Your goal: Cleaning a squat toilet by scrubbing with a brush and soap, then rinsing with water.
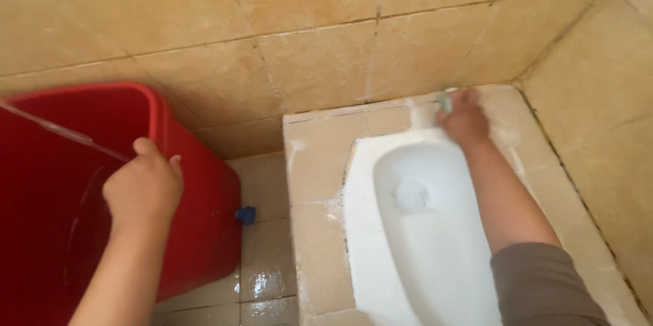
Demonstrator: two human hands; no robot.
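My right hand [464, 121] is pressed on the tiled platform [316, 163] at the far rim of a white squat toilet pan [415, 231], fingers closed on a small pale green scrubbing pad [445, 101]. White soapy smears cover the tiles around it. Foam sits in the pan's bowl. My left hand [144, 186] grips the rim of a large red plastic bucket [197, 224] at the left.
Beige wall tiles [326, 61] rise behind and on the right. A wet glossy floor strip [265, 258] lies between bucket and platform, with a small blue object [246, 214] on it beside the bucket. The bucket's thin metal handle [61, 132] crosses its opening.
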